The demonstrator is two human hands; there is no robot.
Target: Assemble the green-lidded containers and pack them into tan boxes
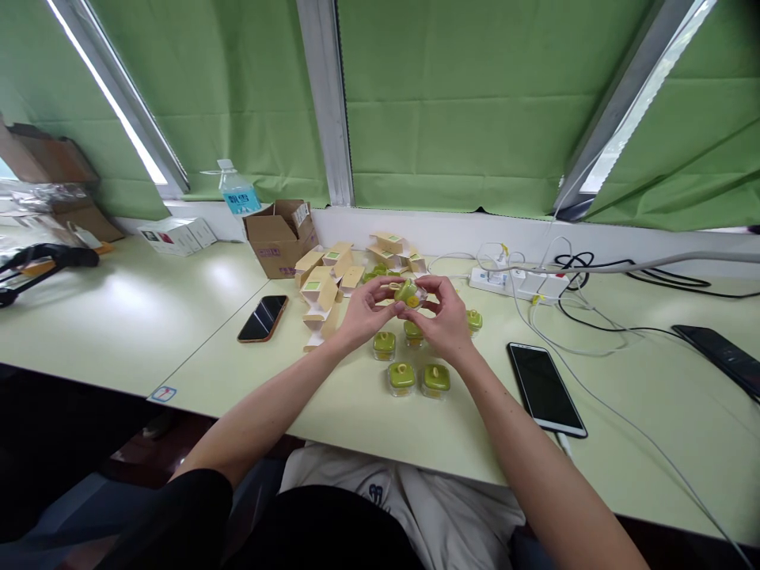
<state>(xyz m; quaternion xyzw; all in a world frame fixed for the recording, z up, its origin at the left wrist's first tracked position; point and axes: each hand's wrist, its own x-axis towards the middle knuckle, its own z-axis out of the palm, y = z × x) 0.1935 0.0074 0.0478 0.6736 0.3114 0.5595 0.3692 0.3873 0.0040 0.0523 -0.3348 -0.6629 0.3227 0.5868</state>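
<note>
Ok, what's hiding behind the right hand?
One green-lidded jar pokes out past the right hand, its left side covered. A second green-lidded jar shows partly by the thumb. Anything fully behind the hand can't be seen.

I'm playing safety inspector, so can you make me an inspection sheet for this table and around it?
Surface: smooth pale yellow-green tabletop, seam at left.
Things in hand: small clear-and-green plastic container, held above the table; square green-lidded clear containers stand below.
Clutter: opened cream cardboard cartons, brown cardboard box, black-screened phones.
Hands: left hand and right hand both grip the held container.
Cables: white and black, tangled near the white plastic power strip.
Surroundings: green fabric curtains.
</note>
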